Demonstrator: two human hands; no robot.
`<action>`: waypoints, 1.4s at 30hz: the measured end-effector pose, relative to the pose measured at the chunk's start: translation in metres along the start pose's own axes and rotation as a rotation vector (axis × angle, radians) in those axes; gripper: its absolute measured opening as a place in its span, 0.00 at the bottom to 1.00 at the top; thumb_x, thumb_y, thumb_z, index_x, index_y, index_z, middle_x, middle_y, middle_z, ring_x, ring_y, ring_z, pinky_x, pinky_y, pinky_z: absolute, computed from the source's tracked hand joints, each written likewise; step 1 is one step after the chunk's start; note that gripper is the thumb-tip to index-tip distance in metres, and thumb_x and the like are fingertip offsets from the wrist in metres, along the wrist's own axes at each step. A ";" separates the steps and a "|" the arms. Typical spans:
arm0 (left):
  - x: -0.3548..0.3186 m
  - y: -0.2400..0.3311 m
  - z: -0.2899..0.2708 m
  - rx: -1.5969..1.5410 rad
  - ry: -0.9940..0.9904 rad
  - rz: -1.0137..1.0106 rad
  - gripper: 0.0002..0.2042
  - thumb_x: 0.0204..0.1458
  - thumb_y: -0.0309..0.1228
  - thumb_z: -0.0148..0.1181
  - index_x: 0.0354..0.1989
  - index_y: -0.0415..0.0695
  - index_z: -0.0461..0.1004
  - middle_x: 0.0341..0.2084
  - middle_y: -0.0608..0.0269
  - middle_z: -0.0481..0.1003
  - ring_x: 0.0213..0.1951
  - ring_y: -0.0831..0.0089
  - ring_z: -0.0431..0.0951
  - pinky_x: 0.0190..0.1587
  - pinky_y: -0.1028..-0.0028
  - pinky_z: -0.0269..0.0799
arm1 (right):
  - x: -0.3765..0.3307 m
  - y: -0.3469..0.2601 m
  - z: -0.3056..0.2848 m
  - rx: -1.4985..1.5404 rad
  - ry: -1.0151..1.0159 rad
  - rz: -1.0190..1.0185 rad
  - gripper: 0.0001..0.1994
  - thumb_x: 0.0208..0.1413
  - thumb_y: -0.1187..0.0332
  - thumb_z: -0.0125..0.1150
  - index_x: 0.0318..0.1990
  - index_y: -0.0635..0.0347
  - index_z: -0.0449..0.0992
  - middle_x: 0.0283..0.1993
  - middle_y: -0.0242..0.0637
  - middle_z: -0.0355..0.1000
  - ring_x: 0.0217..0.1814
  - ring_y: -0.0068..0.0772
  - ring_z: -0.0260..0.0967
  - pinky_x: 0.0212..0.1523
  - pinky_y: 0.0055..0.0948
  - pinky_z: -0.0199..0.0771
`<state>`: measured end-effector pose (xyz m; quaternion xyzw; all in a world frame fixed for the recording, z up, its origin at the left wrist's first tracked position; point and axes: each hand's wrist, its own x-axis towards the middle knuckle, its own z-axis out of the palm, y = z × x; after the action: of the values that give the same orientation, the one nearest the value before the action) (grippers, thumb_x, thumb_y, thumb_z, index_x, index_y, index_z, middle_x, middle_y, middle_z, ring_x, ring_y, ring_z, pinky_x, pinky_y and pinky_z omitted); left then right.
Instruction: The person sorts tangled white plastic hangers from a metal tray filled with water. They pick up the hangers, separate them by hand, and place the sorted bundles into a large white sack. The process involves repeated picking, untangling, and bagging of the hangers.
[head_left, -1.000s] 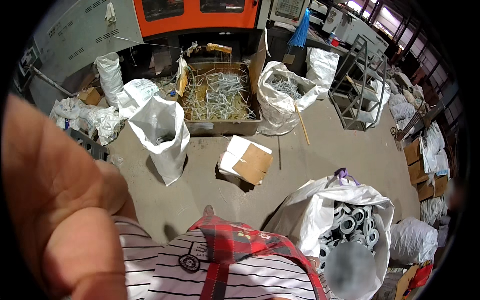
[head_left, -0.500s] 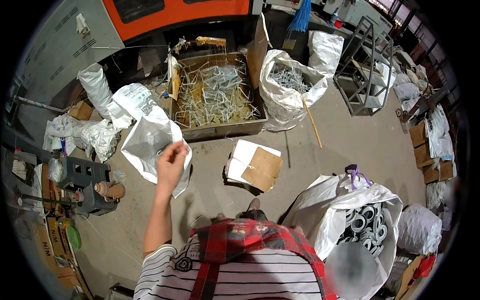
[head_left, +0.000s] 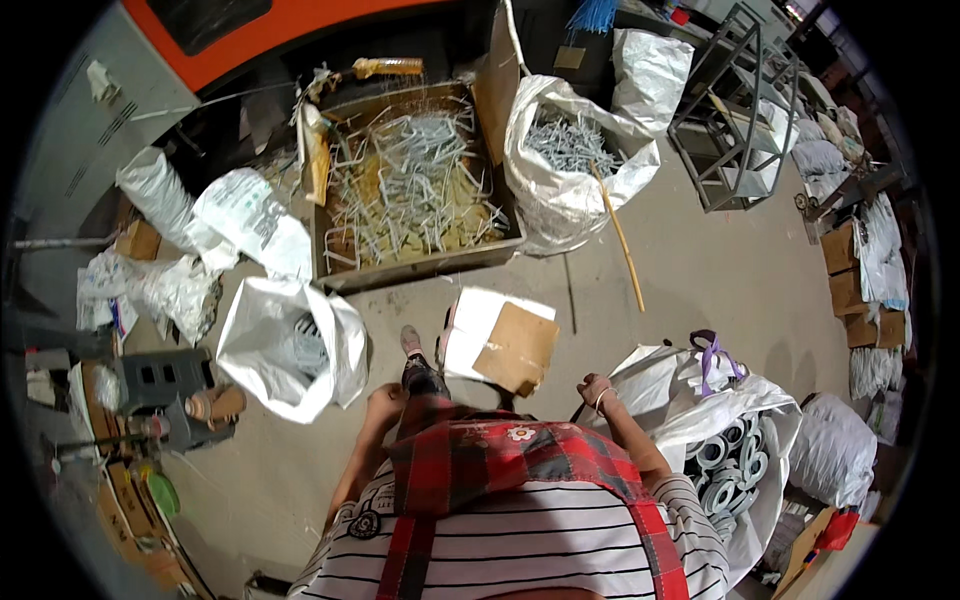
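Note:
My left hand (head_left: pixel 385 404) hangs low beside my apron, fingers curled in, with nothing seen in it. Further left stands an open white sack (head_left: pixel 345 350) with grey plastic parts (head_left: pixel 308 345) inside, apart from the hand. My right hand (head_left: pixel 596 390) is closed in a loose fist with a band round the wrist; nothing shows in it. It is close to the left edge of a large white sack (head_left: pixel 640 385) of grey rings (head_left: pixel 735 455). Between my hands and a little ahead, a brown cardboard piece (head_left: pixel 517 345) lies on a white stack (head_left: pixel 478 325).
Ahead is a metal-walled bin (head_left: pixel 425 270) of wet, pale hook-like parts, under a dripping orange spout (head_left: pixel 388 67). Right of it, a white sack (head_left: pixel 545 205) holds grey parts, with a thin stick (head_left: pixel 622 245) leaning on it. A metal frame cart (head_left: pixel 735 110) stands far right.
My left hand has drawn back from the open white sack to my side. My right hand has come into view. I have moved slightly forward, one foot out.

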<state>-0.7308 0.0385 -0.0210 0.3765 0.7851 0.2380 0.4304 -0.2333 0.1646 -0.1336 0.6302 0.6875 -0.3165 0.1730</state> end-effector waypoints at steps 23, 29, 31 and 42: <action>0.227 -0.045 -0.149 0.221 -0.481 -0.210 0.18 0.46 0.44 0.56 0.40 0.44 0.72 0.34 0.53 0.75 0.37 0.67 0.76 0.40 0.69 0.70 | 0.192 -0.318 -0.171 0.030 -0.012 -0.068 0.18 0.53 0.59 0.48 0.47 0.58 0.72 0.43 0.49 0.72 0.46 0.49 0.69 0.45 0.38 0.71; 0.206 -0.037 -0.094 0.070 -0.453 -0.466 0.19 0.46 0.45 0.55 0.41 0.44 0.72 0.35 0.53 0.75 0.37 0.66 0.75 0.40 0.69 0.69 | 0.294 -0.280 -0.183 -0.288 -0.257 -0.355 0.13 0.51 0.65 0.49 0.42 0.54 0.74 0.37 0.47 0.73 0.41 0.45 0.71 0.42 0.40 0.72; 0.227 -0.018 -0.077 0.051 -0.466 -0.497 0.20 0.46 0.46 0.55 0.41 0.44 0.72 0.35 0.53 0.75 0.37 0.66 0.75 0.40 0.69 0.69 | 0.330 -0.269 -0.203 -0.389 -0.362 -0.596 0.13 0.51 0.65 0.49 0.43 0.53 0.74 0.36 0.47 0.73 0.41 0.44 0.72 0.41 0.40 0.72; 0.356 0.034 0.034 -0.006 -0.730 -0.268 0.21 0.47 0.47 0.55 0.44 0.45 0.72 0.37 0.52 0.75 0.37 0.65 0.75 0.40 0.68 0.69 | 0.509 -0.194 -0.193 -0.642 -0.514 -0.754 0.13 0.45 0.59 0.55 0.34 0.57 0.74 0.38 0.46 0.71 0.46 0.47 0.67 0.44 0.44 0.68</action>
<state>-0.8118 0.3441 -0.1920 0.3294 0.6218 0.0322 0.7098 -0.4654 0.6751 -0.2724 0.1590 0.8630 -0.2746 0.3930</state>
